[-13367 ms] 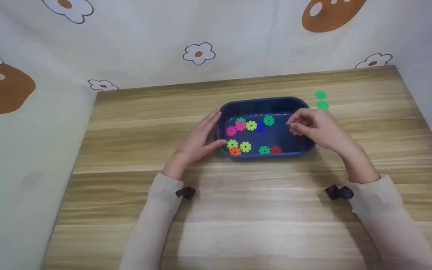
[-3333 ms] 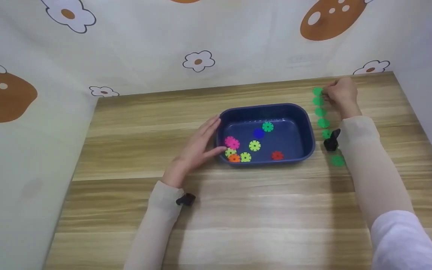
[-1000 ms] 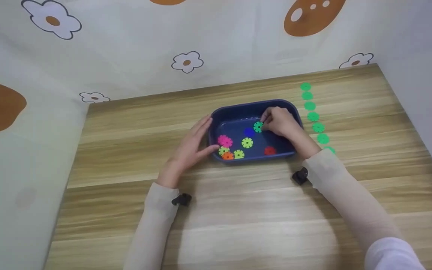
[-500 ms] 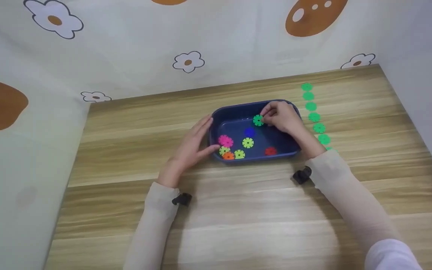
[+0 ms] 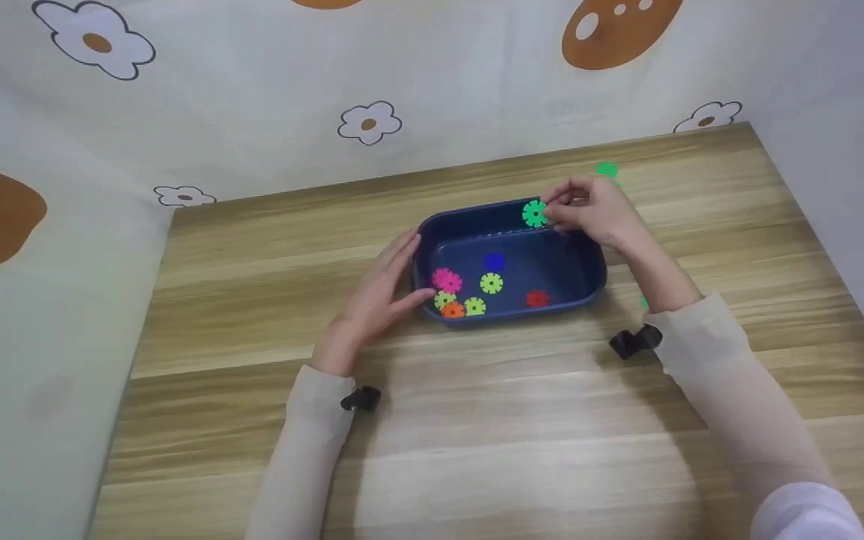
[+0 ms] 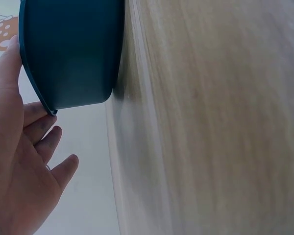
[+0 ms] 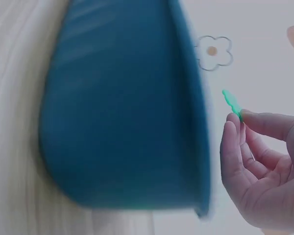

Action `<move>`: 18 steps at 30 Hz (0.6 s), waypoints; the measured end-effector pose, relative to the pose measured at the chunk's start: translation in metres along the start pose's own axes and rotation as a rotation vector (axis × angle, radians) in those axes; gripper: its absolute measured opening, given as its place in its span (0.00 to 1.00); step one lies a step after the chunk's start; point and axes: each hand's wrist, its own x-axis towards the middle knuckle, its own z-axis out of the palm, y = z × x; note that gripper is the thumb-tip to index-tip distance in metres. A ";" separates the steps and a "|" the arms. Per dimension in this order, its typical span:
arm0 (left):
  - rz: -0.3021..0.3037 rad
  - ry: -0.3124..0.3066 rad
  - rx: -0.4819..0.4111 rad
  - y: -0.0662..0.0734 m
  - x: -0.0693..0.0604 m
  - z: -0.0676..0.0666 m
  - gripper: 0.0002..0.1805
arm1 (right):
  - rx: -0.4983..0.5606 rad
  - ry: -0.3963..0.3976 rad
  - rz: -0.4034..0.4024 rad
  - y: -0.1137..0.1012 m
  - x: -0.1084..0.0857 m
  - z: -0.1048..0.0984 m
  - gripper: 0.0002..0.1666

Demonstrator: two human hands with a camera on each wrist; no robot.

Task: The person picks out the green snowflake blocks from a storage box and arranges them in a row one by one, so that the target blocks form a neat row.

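Note:
Between thumb and fingers my right hand pinches a green snowflake building disc, held over the back right part of the dark blue basin. The right wrist view shows that green disc edge-on, above the level of the basin rim. My left hand rests its fairly straight fingers and thumb against the basin's left end. Inside lie a blue disc, a red disc, an orange disc, pink discs and several yellow discs, one near the middle.
Right of the basin a green disc lies on the wooden table. My right hand and forearm hide most of the other green discs in that row. A patterned curtain rises along the table's back edge.
Earlier the green row at right grew from two discs to several. Since then my right hand has gripped a green disc in the basin and lifted it. The left hand stays put.

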 end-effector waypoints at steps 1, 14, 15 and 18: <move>0.001 0.002 -0.001 0.000 0.000 0.000 0.46 | -0.001 0.005 -0.007 -0.001 -0.003 -0.004 0.12; 0.011 0.005 0.011 -0.002 0.000 0.000 0.46 | -0.033 0.040 -0.021 0.030 -0.067 -0.060 0.07; 0.007 0.003 0.008 -0.002 0.000 0.000 0.46 | -0.028 0.033 -0.014 0.034 -0.071 -0.063 0.07; 0.004 -0.002 -0.002 -0.003 0.000 0.001 0.46 | -0.018 0.004 0.016 0.047 -0.084 -0.072 0.06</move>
